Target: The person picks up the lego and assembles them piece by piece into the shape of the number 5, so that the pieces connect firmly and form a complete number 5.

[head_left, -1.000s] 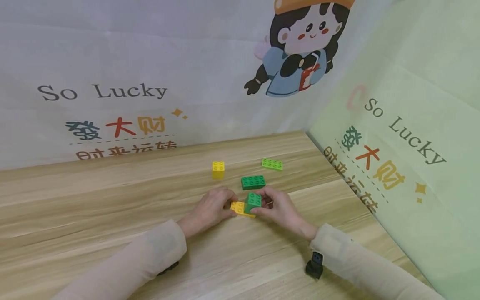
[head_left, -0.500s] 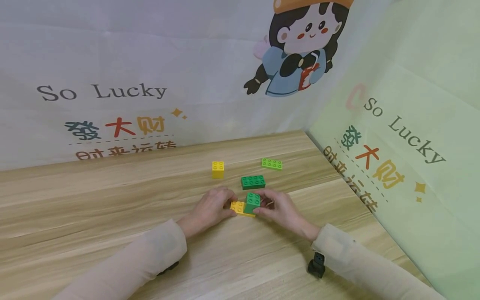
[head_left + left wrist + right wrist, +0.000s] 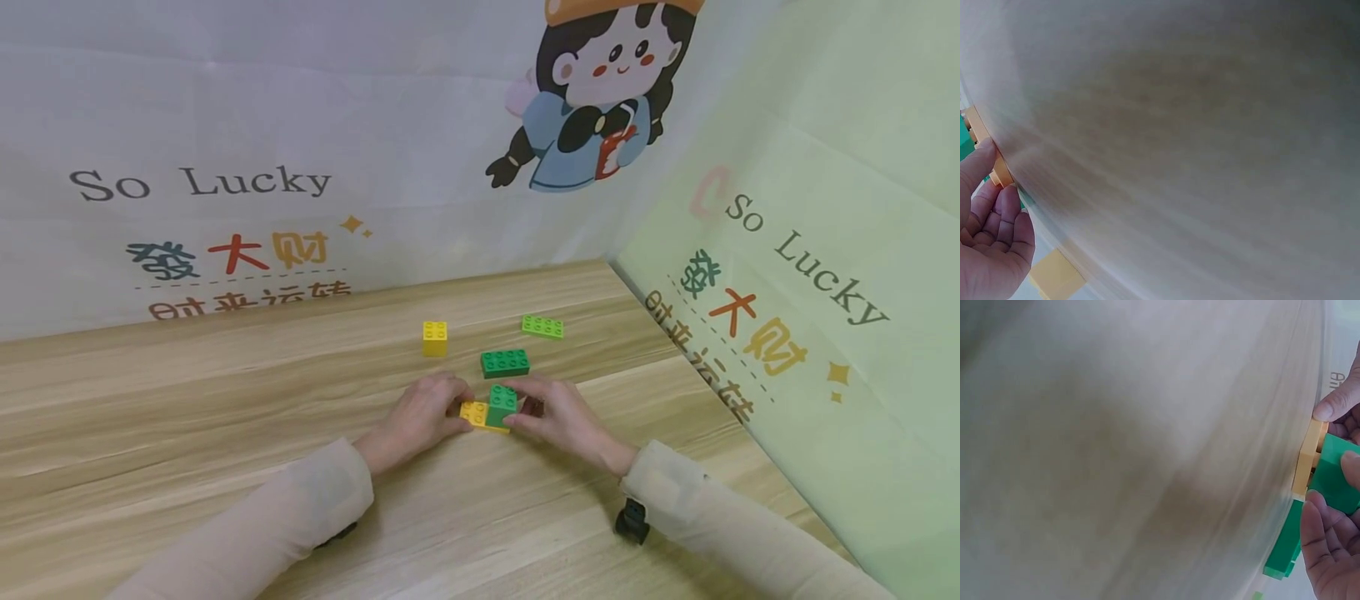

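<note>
In the head view my left hand (image 3: 414, 419) pinches the left end of a flat yellow brick (image 3: 473, 414) that lies on the table. Thumb and fingers of my right hand (image 3: 567, 422) grip a tall green brick (image 3: 502, 406) over the yellow one's right end. From the right wrist, yellow studs show in a narrow gap beneath the green brick (image 3: 1335, 472), so it does not sit flush. The left wrist view catches the thumb on the side of the yellow brick (image 3: 1001, 170), with the green brick (image 3: 965, 142) cut by the frame edge.
Just behind the hands lies a dark green eight-stud brick (image 3: 505, 364). Further back are a light green flat brick (image 3: 542, 326) and a tall yellow brick (image 3: 435, 340). Printed cloth walls (image 3: 420, 167) border the wooden table (image 3: 225, 400) at the back and right.
My right hand has shifted the green brick slightly left along the yellow one. The left hand keeps its hold in place, and the other bricks have stayed where they were.
</note>
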Demonstrator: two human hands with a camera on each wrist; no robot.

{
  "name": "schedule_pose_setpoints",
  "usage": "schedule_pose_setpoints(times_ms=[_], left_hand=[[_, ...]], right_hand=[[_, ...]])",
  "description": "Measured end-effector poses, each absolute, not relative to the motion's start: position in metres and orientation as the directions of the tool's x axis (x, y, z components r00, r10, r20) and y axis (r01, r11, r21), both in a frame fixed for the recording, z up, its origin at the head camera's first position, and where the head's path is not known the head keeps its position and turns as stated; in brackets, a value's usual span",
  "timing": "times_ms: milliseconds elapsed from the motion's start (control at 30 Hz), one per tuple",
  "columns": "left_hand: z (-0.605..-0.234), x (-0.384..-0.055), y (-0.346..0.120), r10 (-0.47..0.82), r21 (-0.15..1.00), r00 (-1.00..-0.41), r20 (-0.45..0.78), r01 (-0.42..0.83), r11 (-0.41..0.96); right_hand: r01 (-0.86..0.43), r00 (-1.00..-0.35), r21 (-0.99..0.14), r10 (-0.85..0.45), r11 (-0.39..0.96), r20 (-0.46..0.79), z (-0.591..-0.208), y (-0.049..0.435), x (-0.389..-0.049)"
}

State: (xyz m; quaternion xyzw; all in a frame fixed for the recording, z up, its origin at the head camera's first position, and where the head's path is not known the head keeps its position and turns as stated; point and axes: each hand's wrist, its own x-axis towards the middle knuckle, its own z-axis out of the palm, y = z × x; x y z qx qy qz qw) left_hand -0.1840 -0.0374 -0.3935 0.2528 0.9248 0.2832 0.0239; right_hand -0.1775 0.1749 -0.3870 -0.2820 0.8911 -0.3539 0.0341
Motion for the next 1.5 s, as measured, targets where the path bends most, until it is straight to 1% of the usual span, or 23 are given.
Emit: schedule_pose_setpoints(times_ms=[233, 433, 733, 900, 1167, 1500], left_hand=[[-0.393, -0.184, -0.037, 0.483, 0.528, -0.869, 0.105, 0.461, 0.714], [-0.395, -0.186, -0.037, 0.494, 0.511, -0.860, 0.128, 0.484, 0.710], [-0.393, -0.183, -0.040, 0.510, 0.517, -0.842, 0.176, 0.520, 0.680], [-0.394, -0.184, -0.039, 0.503, 0.525, -0.852, 0.147, 0.498, 0.690], [-0.394, -0.184, -0.038, 0.491, 0.522, -0.864, 0.107, 0.470, 0.712], [-0.395, -0.185, -0.037, 0.494, 0.514, -0.861, 0.124, 0.481, 0.710]], right_hand=[[-0.552, -0.799, -0.570, -0.583, 0.609, 0.150, -0.382, 0.173, -0.179], [-0.582, -0.785, -0.522, -0.599, 0.624, 0.160, -0.379, 0.172, -0.179], [-0.607, -0.767, -0.469, -0.627, 0.642, 0.135, -0.374, 0.171, -0.180], [-0.609, -0.765, -0.463, -0.631, 0.644, 0.130, -0.375, 0.171, -0.180], [-0.624, -0.757, -0.473, -0.630, 0.622, 0.171, -0.380, 0.173, -0.180], [-0.617, -0.762, -0.480, -0.627, 0.624, 0.164, -0.380, 0.173, -0.181]])
